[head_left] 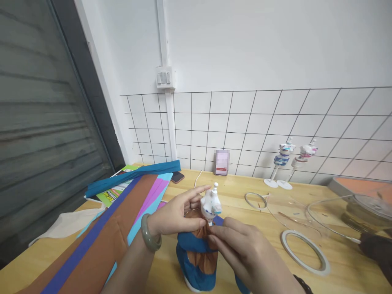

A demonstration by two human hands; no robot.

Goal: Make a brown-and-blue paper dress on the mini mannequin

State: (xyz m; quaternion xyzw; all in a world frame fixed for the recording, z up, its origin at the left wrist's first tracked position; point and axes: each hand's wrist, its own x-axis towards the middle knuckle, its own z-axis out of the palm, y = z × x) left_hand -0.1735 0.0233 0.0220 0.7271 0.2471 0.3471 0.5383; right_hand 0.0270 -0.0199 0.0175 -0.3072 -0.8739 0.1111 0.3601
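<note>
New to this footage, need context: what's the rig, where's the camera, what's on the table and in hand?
No machine here: two bare hands, one picture from a camera on the person's head, looking forward and down. The left hand curls beside a white figure; the right hand pinches the brown-and-blue wrap below it. On the wooden table: long colored strips at left, an upright phone near the wall, a pale ring and two similar figures at right.

Plstc-look fig (211, 203), smth wd tbl (232, 194)
</note>
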